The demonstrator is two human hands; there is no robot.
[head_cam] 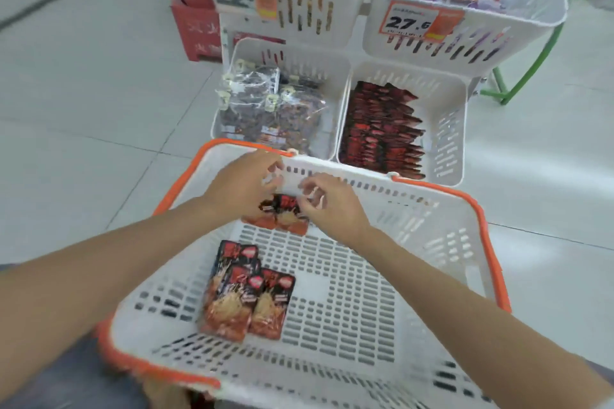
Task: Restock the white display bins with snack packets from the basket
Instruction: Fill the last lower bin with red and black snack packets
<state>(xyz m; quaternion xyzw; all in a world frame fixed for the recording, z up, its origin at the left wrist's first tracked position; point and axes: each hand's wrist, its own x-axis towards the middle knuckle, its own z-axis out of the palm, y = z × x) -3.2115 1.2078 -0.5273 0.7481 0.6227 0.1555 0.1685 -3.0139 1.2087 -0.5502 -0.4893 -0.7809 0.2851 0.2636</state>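
Tiled floor is seen round the basket (478,209), where a packet stack (282,216) is gripped by left hand (246,186) and right hand (332,204), fingers curled — the matching bin (448,129) is set just beyond, rightward.

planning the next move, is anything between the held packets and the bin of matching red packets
Only the basket's far wall, just beyond the held packets, before the lower right bin. Above its rim nothing visible blocks the bin.
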